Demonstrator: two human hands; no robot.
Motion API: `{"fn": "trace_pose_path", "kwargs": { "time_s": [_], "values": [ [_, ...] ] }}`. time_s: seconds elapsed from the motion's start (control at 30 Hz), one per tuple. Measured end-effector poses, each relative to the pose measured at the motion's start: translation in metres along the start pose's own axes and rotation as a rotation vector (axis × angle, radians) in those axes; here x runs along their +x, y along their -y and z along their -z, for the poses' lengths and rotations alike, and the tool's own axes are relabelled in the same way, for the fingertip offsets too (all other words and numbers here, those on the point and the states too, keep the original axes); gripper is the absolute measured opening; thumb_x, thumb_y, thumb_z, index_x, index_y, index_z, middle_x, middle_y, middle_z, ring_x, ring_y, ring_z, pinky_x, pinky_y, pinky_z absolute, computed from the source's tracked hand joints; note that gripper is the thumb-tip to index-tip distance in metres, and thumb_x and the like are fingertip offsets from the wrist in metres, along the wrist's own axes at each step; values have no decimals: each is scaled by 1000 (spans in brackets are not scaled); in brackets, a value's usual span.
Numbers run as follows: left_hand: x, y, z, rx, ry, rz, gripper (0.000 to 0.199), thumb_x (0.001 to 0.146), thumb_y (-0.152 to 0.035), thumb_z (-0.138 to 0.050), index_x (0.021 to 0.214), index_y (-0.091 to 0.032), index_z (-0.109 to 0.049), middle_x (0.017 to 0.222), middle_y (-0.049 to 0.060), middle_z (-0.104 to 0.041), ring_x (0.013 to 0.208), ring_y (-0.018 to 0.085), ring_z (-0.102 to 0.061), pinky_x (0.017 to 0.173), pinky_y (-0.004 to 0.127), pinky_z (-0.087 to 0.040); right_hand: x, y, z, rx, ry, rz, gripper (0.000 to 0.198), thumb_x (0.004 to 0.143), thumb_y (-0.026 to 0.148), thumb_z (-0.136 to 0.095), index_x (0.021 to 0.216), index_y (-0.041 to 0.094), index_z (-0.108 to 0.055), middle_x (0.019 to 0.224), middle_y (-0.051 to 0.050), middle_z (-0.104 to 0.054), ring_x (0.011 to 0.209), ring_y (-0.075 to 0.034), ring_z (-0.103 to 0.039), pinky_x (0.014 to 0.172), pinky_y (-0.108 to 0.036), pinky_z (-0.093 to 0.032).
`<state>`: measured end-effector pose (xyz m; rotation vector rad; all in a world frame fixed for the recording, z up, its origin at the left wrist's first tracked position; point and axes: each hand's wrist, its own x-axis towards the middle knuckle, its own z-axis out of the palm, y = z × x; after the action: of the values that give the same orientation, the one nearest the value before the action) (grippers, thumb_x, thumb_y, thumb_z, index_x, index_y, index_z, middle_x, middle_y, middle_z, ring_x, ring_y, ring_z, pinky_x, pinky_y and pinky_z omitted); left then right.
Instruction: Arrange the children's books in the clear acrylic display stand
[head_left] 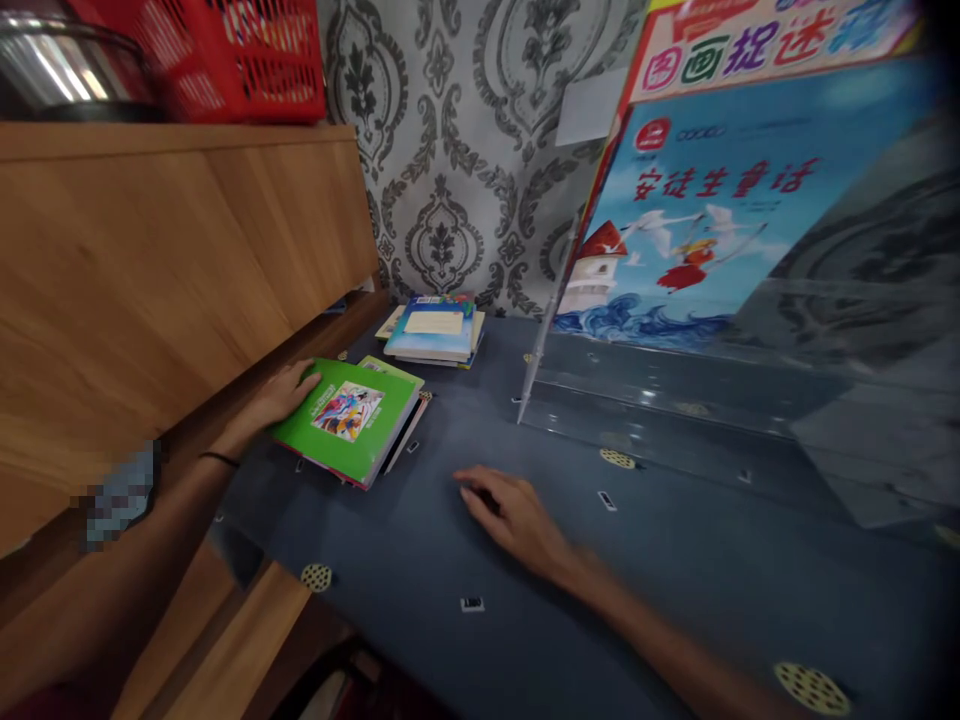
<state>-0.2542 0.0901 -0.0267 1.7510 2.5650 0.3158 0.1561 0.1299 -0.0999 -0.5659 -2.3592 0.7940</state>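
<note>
At the left, my left hand (285, 393) is closed on the edge of a green book (350, 415) with a colourful picture on its cover. This book lies on top of a small pile, and the edges of other books stick out beneath it. Part of the left fingers is hidden by the book. Over the middle of the table, my right hand (514, 515) holds nothing; its fingers are loosely curved and apart. A second pile of books (431, 325), topped by a blue and white one, lies behind the green book near the wall.
A clear plastic rack (660, 385) stands on the dark patterned tablecloth (540, 640) at the right, holding a blue picture book (675, 230). Left is a wooden cabinet (187, 250) bearing a red basket (247, 60) and a metal pot (71, 65). Patterned wallpaper (442, 150) rises behind.
</note>
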Motion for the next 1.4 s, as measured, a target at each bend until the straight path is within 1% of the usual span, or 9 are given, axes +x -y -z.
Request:
{"fn": "trace_pose_path", "kwargs": {
  "time_s": [0.1, 0.27, 0.4, 0.53, 0.83, 1.0, 1.13, 1.23, 1.4],
  "values": [
    [-6, 1, -5, -31, -33, 70, 64, 97, -53, -30, 147, -15, -46, 148, 17, -53, 135, 31, -51, 112, 45, -40, 19, 12, -12, -14, 18, 76, 36, 99, 31, -50, 134, 22, -56, 120, -11, -68, 107, -24, -67, 90, -43, -57],
    [-15, -11, -5, -34, -41, 109, 61, 99, -53, -30, 147, -19, -46, 155, 17, -46, 144, 33, -40, 117, 51, -30, 61, 42, -41, -195, -15, 319, 70, 95, 41, -61, 154, 17, -33, 161, -20, -32, 150, -32, -29, 119, -56, -33],
    [-20, -18, -3, -42, -37, 129, 56, 101, -50, -33, 149, -22, -44, 161, 15, -37, 152, 32, -26, 121, 56, -20, 83, 48, -59, -324, 60, 440, 72, 95, 33, -63, 156, 15, -30, 159, -17, -39, 151, -30, -29, 124, -58, -22],
    [-25, -21, -5, -63, -49, 121, 55, 103, -45, -32, 149, -17, -44, 162, 19, -34, 153, 34, -23, 120, 60, -17, 88, 38, -62, -358, 102, 469, 65, 92, 14, -60, 153, 18, -37, 155, -12, -47, 146, -26, -40, 123, -57, -23],
    [-40, -38, -10, -202, -159, 97, 48, 99, -39, -44, 140, -15, -53, 158, 20, -41, 151, 34, -28, 122, 54, -15, 73, 38, -50, -373, 90, 495, 74, 89, 15, -67, 155, 26, -36, 153, -10, -51, 141, -27, -47, 118, -59, -30],
    [-83, -59, -7, -283, -182, -256, 42, 100, -44, -42, 125, -19, -66, 140, 15, -61, 134, 27, -52, 118, 45, -30, 70, 41, -48, -413, 60, 511, 68, 89, 16, -67, 152, 26, -41, 150, -10, -54, 138, -27, -51, 117, -57, -33],
    [-124, -64, -13, -228, -98, -535, 59, 90, -59, -60, 141, -29, -56, 151, 11, -53, 142, 29, -44, 124, 50, -15, 72, 42, -49, -469, 20, 533, 54, 93, 20, -64, 145, 22, -50, 145, -12, -58, 135, -26, -54, 116, -56, -36],
    [-128, -62, -17, -168, -84, -594, 75, 84, -66, -64, 148, -29, -49, 154, 13, -48, 146, 31, -39, 124, 53, -13, 74, 41, -49, -490, 3, 553, 48, 93, 22, -65, 140, 20, -55, 143, -13, -60, 133, -27, -56, 115, -56, -37],
    [-104, -63, -13, -123, -43, -592, 73, 84, -66, -64, 146, -30, -50, 155, 13, -47, 147, 31, -39, 123, 54, -18, 80, 36, -48, -499, -6, 510, 55, 90, 18, -68, 143, 19, -53, 146, -14, -57, 136, -28, -53, 115, -57, -37]
  ]
}}
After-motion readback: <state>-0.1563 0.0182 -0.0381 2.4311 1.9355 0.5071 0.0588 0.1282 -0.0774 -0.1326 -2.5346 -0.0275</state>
